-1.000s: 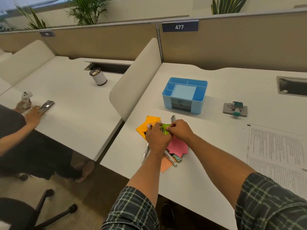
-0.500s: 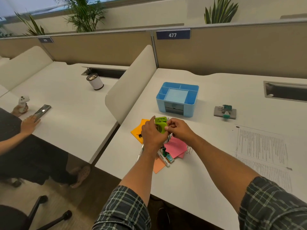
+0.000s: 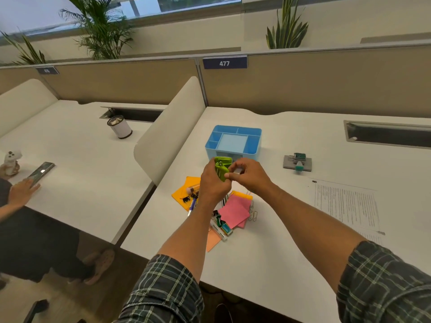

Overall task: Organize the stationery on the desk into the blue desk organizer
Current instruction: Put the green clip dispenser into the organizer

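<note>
The blue desk organizer (image 3: 254, 145) stands on the white desk, its compartments showing nothing inside. Just in front of it, above the desk, my left hand (image 3: 213, 181) grips a lime-green stapler (image 3: 222, 167) held upright. My right hand (image 3: 248, 174) pinches a small whitish object against the stapler's side. Below my hands lies a stationery pile: pink sticky notes (image 3: 235, 212), orange sticky notes (image 3: 183, 194), black binder clips (image 3: 190, 196), markers (image 3: 219, 229), paper clips (image 3: 253, 214) and a green binder clip (image 3: 219, 220).
A grey hole punch (image 3: 297, 162) sits to the organizer's right, with printed sheets (image 3: 345, 203) nearer me. A white divider (image 3: 170, 136) separates the neighbouring desk, where another person's hand (image 3: 22, 191) rests by a phone (image 3: 40, 173). A cable slot (image 3: 387, 135) lies far right.
Both hands lifted the green stapler off the pile and carried it up toward the organizer. The pile is now uncovered.
</note>
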`<action>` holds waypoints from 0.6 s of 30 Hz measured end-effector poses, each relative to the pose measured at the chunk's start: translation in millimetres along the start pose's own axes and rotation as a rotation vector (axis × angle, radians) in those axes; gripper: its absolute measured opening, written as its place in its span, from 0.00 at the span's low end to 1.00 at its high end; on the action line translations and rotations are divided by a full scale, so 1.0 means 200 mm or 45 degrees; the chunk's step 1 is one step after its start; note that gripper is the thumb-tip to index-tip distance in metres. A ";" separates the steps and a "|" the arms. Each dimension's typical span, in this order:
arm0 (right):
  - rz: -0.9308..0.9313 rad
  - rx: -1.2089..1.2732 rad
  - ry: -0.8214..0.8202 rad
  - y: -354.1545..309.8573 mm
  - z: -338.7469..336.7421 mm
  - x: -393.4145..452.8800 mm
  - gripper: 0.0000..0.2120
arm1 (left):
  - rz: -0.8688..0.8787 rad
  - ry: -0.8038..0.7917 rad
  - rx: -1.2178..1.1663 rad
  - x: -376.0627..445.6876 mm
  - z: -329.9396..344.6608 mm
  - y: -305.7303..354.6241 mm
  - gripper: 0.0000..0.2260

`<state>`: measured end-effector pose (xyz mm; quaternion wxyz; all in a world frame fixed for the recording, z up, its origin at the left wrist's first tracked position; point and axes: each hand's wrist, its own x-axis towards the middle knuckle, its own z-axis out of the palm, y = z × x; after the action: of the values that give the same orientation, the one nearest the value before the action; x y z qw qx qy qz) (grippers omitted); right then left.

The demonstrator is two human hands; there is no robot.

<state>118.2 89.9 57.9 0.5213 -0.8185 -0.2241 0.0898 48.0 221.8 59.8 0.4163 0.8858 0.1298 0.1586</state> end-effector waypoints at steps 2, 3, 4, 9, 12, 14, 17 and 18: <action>-0.074 -0.065 0.119 -0.03 -0.04 0.03 0.10 | 0.041 -0.041 -0.042 0.05 0.00 0.04 0.18; -0.112 -0.107 0.160 -0.04 -0.07 0.05 0.11 | 0.065 -0.060 -0.056 0.08 0.00 0.07 0.18; -0.147 -0.173 0.187 -0.04 -0.10 0.07 0.12 | 0.086 -0.080 -0.066 0.10 0.00 0.09 0.18; -0.236 -0.428 0.144 -0.09 -0.23 0.18 0.17 | 0.142 -0.268 -0.053 0.22 -0.02 0.20 0.22; -0.166 -0.479 0.051 -0.13 -0.29 0.23 0.19 | 0.163 -0.315 -0.063 0.29 0.00 0.23 0.24; -0.124 -0.499 0.035 -0.14 -0.31 0.27 0.18 | 0.138 -0.330 -0.063 0.34 0.02 0.24 0.27; -0.097 -0.476 0.084 -0.14 -0.32 0.33 0.15 | 0.103 -0.326 -0.080 0.40 0.04 0.23 0.30; -0.092 -0.486 0.113 -0.13 -0.32 0.34 0.15 | 0.096 -0.319 -0.078 0.42 0.06 0.21 0.31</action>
<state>195.6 78.1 116.4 0.3689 -0.8970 -0.2433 -0.0093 133.0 217.3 100.4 0.4499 0.8898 0.0385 0.0663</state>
